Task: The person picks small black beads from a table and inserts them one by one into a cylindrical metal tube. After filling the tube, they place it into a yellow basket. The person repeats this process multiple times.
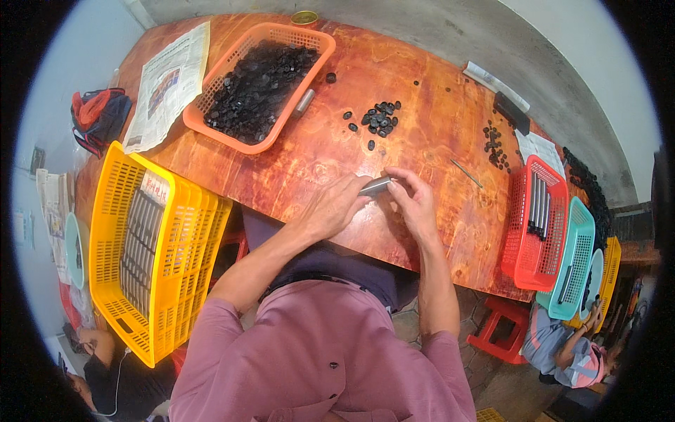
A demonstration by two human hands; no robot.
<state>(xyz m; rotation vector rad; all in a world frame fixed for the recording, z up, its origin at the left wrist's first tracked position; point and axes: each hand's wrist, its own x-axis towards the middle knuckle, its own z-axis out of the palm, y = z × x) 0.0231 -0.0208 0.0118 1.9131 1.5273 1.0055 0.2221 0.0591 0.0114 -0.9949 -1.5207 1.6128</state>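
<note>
A short grey metal tube [375, 186] is held between my two hands, just above the near edge of the wooden table. My left hand [332, 205] closes round its left end with thumb and fingers. At the other end, the fingertips of my right hand [413, 198] pinch the tube; whether a small piece sits under them I cannot make out. Farther up the table lies a loose pile of small black oval caps [380, 121]. Behind to the left, an orange basket [261, 145] holds a heap of similar black pieces.
A yellow crate [184, 232] with grey tubes stands at the left, near a newspaper [169, 84]. On the right are a red basket [517, 264] with tubes, a teal basket [578, 246], scattered black pieces [495, 144] and a thin rod [466, 173]. Other people sit at both sides.
</note>
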